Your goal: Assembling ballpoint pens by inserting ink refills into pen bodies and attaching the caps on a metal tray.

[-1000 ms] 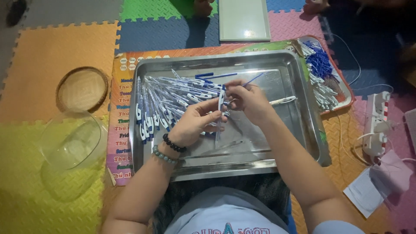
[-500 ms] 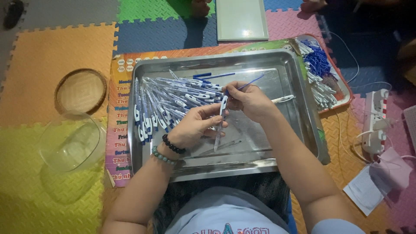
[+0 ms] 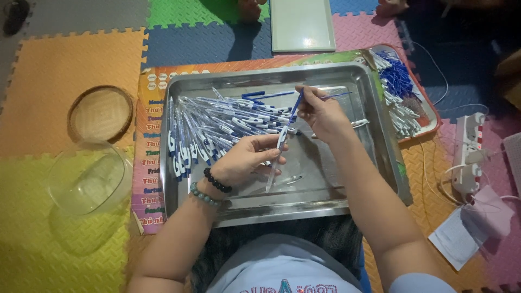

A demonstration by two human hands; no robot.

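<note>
Both our hands meet over the shiny steel tray (image 3: 374,141): left hand (image 3: 244,160) grasps a clear pen barrel (image 3: 278,154), right hand (image 3: 323,114) pinches its blue refill (image 3: 296,107).

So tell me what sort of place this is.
Probably a home floor used for piecework rather than a workshop. The steel tray of clear-and-blue pens sits on coloured foam puzzle mats, a power strip lies on the floor alongside, and the person works seated low over the tray.
</note>
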